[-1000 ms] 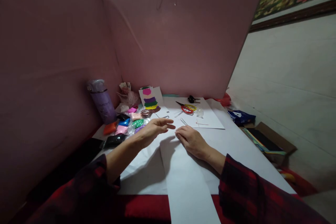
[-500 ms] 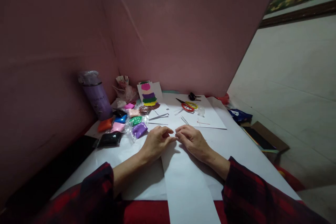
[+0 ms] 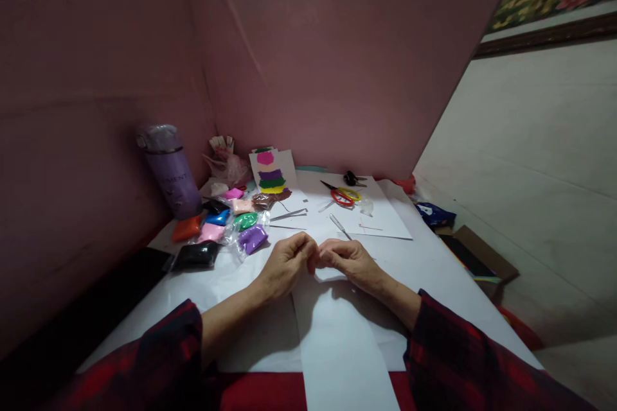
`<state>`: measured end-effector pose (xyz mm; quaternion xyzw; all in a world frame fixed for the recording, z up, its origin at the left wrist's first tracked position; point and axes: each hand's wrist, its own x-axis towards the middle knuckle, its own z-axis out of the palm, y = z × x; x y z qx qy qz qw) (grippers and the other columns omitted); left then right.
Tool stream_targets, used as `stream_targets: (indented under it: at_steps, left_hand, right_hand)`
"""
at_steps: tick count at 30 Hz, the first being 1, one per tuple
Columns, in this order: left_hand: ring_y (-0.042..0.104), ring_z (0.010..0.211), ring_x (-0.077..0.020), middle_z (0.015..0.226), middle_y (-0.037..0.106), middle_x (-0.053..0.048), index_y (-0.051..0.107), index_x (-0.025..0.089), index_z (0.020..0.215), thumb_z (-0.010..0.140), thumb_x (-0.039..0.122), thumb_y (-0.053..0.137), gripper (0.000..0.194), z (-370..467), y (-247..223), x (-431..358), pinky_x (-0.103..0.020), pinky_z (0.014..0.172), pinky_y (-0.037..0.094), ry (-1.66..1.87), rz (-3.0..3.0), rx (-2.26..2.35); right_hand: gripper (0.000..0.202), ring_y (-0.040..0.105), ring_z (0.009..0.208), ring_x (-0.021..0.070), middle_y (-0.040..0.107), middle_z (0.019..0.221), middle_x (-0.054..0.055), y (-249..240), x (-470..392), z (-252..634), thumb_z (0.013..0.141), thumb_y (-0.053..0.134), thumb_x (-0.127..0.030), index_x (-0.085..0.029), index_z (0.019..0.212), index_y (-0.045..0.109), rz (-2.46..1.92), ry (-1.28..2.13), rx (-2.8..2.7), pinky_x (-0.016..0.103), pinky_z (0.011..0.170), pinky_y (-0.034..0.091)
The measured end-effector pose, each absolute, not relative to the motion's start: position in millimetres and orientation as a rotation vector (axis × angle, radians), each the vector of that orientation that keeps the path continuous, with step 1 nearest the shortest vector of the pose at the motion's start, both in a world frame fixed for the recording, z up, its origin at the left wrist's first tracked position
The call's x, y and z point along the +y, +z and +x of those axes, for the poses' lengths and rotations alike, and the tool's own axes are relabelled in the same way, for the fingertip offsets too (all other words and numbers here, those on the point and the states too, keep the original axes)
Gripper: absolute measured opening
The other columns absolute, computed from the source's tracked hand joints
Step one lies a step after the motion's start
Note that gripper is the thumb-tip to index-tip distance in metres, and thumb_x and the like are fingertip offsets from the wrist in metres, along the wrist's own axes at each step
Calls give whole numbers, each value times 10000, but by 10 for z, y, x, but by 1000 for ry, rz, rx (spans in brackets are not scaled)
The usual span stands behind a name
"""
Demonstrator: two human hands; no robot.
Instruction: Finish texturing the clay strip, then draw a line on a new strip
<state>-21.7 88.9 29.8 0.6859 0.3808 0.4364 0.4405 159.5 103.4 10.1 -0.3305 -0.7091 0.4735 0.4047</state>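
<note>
My left hand (image 3: 289, 263) and my right hand (image 3: 354, 263) meet over the middle of the table, both closed with fingertips pinched together. Between and beneath them the far end of a long white paper strip (image 3: 342, 347) bends up to the fingers; the exact grip is hidden by the knuckles. The strip runs toward me and hangs past the table's front edge. Just beyond my right hand lies a slim metal-tipped tool (image 3: 339, 225). Left of my left hand is a packet of purple clay (image 3: 253, 239).
Several clay packets, such as black (image 3: 195, 256) and orange (image 3: 187, 228), lie at the left by a purple bottle (image 3: 171, 173). Scissors (image 3: 341, 196) and a card with coloured bands (image 3: 272, 173) are farther back. Grey strips (image 3: 289, 214) lie on white paper. Pink walls (image 3: 313, 77) enclose the back.
My hands have come together and their fingers have closed tighter, the left fingers curling downward. The paper strip's far end now bows up beneath them. The view has shifted slightly.
</note>
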Motion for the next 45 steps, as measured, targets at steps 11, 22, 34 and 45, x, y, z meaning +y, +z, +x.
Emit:
stream_targets:
  at_steps: [11, 22, 34, 45]
  left_hand:
    - [591, 583, -145, 638, 669, -40, 768, 159, 735, 631, 278, 796, 160, -163, 244, 890, -278, 574, 473, 1208, 1427, 837]
    - [532, 479, -90, 534, 666, -47, 753, 126, 688, 571, 371, 874, 298, -127, 154, 931, -212, 482, 355, 1027, 1079, 719]
    - [531, 460, -100, 515, 644, -39, 652, 104, 687, 563, 411, 874, 399, -114, 271, 886, -219, 473, 351, 997, 1105, 693]
    - [546, 465, -96, 530, 654, -51, 666, 98, 678, 577, 339, 876, 335, -98, 238, 831, -212, 492, 365, 997, 965, 663]
  right_hand:
    - [544, 641, 764, 191, 693, 776, 63, 67, 1054, 1610, 799, 591, -672, -156, 712, 739, -862, 1278, -1818, 323, 762, 502]
    - [537, 636, 768, 202, 695, 693, 60, 109, 1015, 1597, 767, 625, -673, -171, 619, 745, -801, 1416, -1759, 361, 840, 483]
    - [642, 629, 815, 218, 710, 716, 92, 120, 1027, 1594, 762, 556, -743, -145, 643, 756, -828, 1410, -1826, 367, 856, 462]
    - [591, 622, 797, 210, 686, 664, 70, 108, 1024, 1591, 772, 582, -711, -167, 604, 737, -790, 1441, -1795, 368, 860, 453]
